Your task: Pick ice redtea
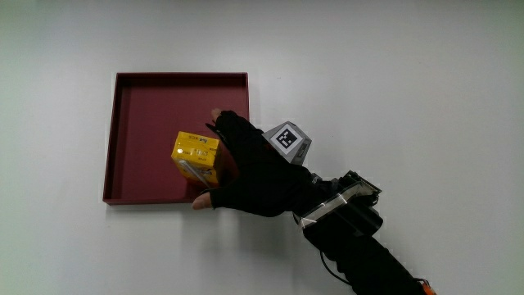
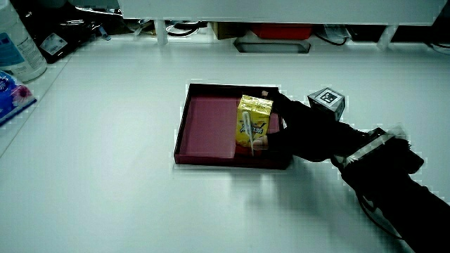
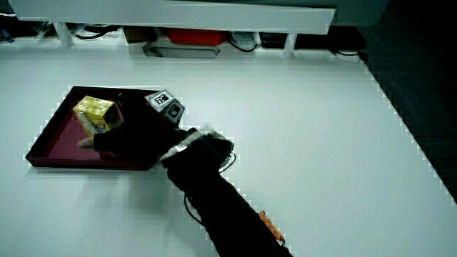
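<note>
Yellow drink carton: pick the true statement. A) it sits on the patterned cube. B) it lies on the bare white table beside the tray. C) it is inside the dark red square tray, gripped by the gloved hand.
C: the yellow drink carton is within the dark red square tray, with the black-gloved hand closed around it.

Lighting: bright, even, overhead; pale tabletop [image 1: 409, 82] nearly washed out in main view, dimmer in both side views; shadows faint; forearm edges slightly blurred.
</note>
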Demonstrator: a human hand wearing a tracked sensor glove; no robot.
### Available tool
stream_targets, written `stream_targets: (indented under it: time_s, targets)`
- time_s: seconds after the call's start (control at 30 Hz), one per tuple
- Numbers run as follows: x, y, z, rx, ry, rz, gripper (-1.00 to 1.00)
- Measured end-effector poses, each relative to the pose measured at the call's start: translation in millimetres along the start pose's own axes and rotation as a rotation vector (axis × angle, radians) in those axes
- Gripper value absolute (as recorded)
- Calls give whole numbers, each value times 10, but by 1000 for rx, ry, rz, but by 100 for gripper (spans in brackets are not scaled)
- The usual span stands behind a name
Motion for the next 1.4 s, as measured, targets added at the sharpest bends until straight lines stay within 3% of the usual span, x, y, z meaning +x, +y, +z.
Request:
stream_targets:
  time_s: [0.17, 0.33, 0.4, 0.57, 0.97, 1.1, 1.23, 1.33, 1.4]
  targets:
    - [28, -12, 4, 21, 15, 9, 16]
    - [36, -37, 22, 85, 47, 45, 29]
    - [16, -57, 31, 117, 58, 36, 34]
    - [33, -65, 41, 183, 67, 94, 47]
    - [63, -70, 22, 190, 131, 97, 79]
    - [62, -81, 23, 206, 104, 101, 89]
    - [89, -93, 3, 227, 122, 136, 100]
    - [89, -107, 11, 218, 138, 110, 100]
    - [54, -127, 29, 225, 148, 146, 100]
